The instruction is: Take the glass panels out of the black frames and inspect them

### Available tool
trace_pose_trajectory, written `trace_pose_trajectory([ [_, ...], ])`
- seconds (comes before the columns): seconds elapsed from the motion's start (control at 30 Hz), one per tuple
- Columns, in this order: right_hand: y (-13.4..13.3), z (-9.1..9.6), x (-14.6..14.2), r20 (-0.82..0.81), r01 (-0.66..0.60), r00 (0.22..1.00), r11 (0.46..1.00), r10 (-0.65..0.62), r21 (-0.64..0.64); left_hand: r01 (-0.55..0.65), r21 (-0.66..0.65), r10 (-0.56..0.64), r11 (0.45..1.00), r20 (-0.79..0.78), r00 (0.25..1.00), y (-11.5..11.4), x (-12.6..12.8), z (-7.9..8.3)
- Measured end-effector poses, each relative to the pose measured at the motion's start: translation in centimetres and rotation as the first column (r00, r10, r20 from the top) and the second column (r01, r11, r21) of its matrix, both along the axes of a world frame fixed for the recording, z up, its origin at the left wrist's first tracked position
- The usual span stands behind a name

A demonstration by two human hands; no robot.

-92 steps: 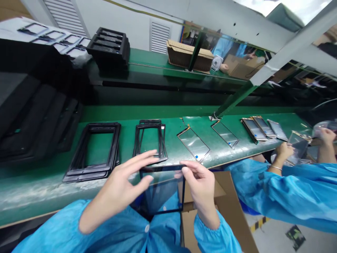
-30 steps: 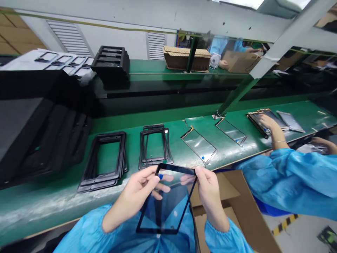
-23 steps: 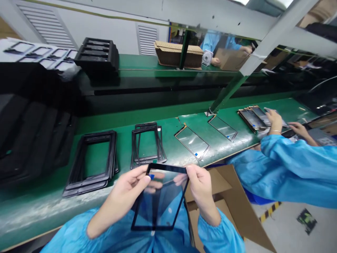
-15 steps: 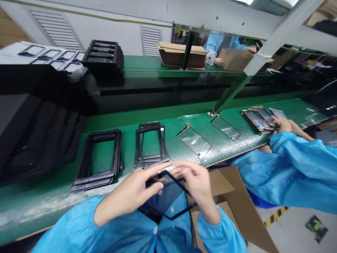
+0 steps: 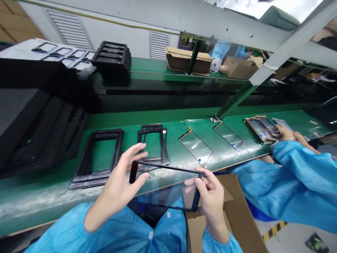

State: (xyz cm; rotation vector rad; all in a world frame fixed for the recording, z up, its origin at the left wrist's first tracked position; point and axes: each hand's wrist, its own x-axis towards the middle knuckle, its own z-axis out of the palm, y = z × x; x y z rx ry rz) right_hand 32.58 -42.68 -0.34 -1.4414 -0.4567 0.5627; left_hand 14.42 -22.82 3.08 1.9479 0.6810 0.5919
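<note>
Panel, rectangular and transparent with a black border, held tilted above the lap, over the near edge of a long green bench. Pinched its right end between thumb and fingers of the bare right hand, with fingertips visible through the transparent middle. Had the bare left hand spread around the left end, thumb in front and fingers raised, with a wide gap between; could not tell of any contact with the border there. Saw an open brown cardboard box lower down, partly behind the right hand.

Found a stack of large black rectangular frames beyond the left hand, with lower corners close to the worn, whitish front edge. Made out a narrow strip of green between that stack and a smaller pile of thin black frames, partly hidden by the left fingers and the panel's upper edge. Noted more green, then two transparent sheets with thin dark borders, slanted and apart from each other. Farther right, past another stretch of green, saw stacked display panels just beside a blue-sleeved co-worker's hand
</note>
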Motion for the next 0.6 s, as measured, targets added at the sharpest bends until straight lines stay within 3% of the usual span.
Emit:
trace_pose_trajectory([
  [0.07,-0.1,0.2,-0.3,0.033,-0.008,0.999,1.000,0.009,-0.018,0.136,0.349,-0.121,0.927,-0.063,0.991,0.5,0.5,0.3],
  [0.13,-0.4,0.2,-0.6,0.048,-0.001,0.999,0.999,0.003,-0.049,0.320,0.475,-0.279,0.820,-0.156,0.948,0.9,1.2,0.5],
  [0.2,-0.7,0.3,-0.8,0.047,0.014,0.999,0.995,-0.009,-0.099,0.422,0.437,-0.368,0.794,-0.207,0.906,1.0,1.7,0.6],
  [0.3,-0.4,0.4,-1.4,0.031,-0.003,0.999,0.987,0.008,-0.160,0.448,0.334,-0.384,0.829,-0.241,0.891,0.4,2.0,1.0],
  [0.43,1.8,0.2,-2.6,-0.098,-0.217,0.973,0.972,0.209,-0.086,0.463,0.223,-0.429,0.858,-0.182,0.885,-0.4,1.3,2.6],
  [0.5,2.8,-0.3,-2.5,-0.178,-0.309,0.934,0.951,0.309,0.028,0.327,0.116,-0.318,0.938,-0.090,0.944,0.5,-0.6,4.0],
  [0.57,3.3,-1.4,-1.2,-0.214,-0.293,0.926,0.950,0.311,0.110,-0.013,0.007,0.013,1.000,0.025,1.000,2.7,-4.1,5.9],
  [0.6,3.3,-2.2,0.0,-0.215,-0.253,0.937,0.960,0.275,0.123,-0.234,-0.037,0.236,0.972,0.090,0.968,4.2,-6.4,7.0],
])
